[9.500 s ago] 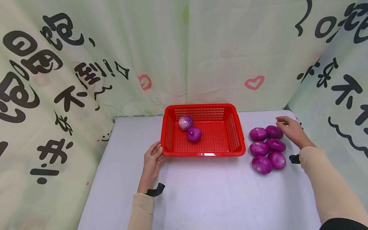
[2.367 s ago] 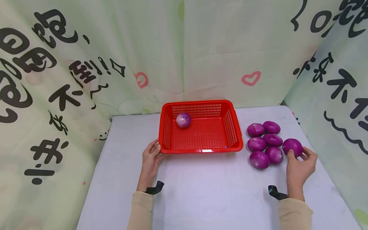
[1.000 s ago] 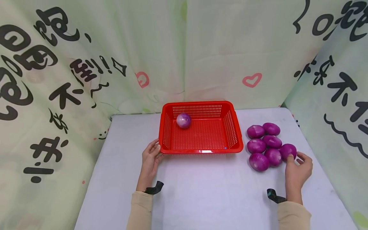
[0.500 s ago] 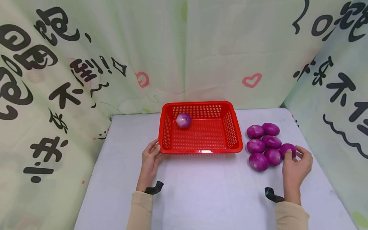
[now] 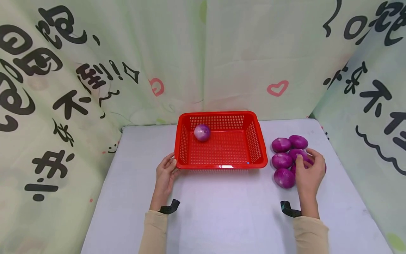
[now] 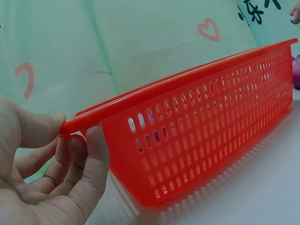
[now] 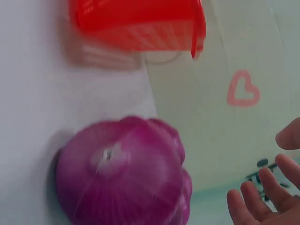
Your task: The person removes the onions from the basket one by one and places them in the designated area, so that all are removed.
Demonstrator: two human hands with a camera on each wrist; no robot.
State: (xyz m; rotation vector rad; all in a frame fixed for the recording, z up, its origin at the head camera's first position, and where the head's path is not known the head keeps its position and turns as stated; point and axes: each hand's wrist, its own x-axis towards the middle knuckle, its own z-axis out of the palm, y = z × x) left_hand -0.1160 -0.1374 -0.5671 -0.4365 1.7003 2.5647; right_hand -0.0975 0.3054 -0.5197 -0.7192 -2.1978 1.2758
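My left hand (image 5: pixel 164 178) pinches the near left corner of the red plastic basket (image 5: pixel 229 150), thumb on top of the rim and fingers beneath, as the left wrist view shows. One purple onion (image 5: pixel 202 132) lies inside, towards the back left. Right of the basket, several purple onions (image 5: pixel 284 178) sit close together on the table. Over their right side hovers my right hand (image 5: pixel 310 174), hiding some of them. In the right wrist view its fingers (image 7: pixel 257 206) are spread apart from the thumb and hold nothing; a large onion (image 7: pixel 122 176) is in front.
A white-covered table (image 5: pixel 228 211) bears everything. Light green curtains (image 5: pixel 238 63) with black writing and pink hearts stand behind it and along both sides. The basket stands near the table's back edge.
Of two onions in the basket at first, one remains. My right hand set an onion down at the pile's right side, released it and moved left over the pile. My left hand stayed put.
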